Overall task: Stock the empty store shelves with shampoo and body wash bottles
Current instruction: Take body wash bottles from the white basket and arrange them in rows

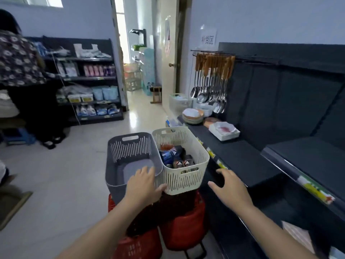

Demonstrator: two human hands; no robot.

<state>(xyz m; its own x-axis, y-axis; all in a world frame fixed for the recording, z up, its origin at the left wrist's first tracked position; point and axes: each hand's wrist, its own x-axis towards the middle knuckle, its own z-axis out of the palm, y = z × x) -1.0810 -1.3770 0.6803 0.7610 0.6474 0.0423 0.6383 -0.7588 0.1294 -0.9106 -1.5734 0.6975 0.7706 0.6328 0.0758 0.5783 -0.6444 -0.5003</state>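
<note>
A cream slotted basket (186,181) holds several dark bottles (180,162) and a blue pack. Beside it on the left stands a grey slotted basket (113,165) with nothing visible inside. Both rest on red stools. My left hand (144,184) lies over the grey basket's near rim, fingers relaxed, thumb touching the cream basket's lower left corner. My right hand (230,189) hovers open to the right of the cream basket, in front of the dark shelf (248,161), holding nothing.
Dark shelving runs along the right with bowls (192,115), a white box (224,130) and hanging ladles (211,94). Red stools (184,230) sit under the baskets. A person (22,71) stands at the stocked shelves (89,86) far left. An open doorway (136,71) lies ahead.
</note>
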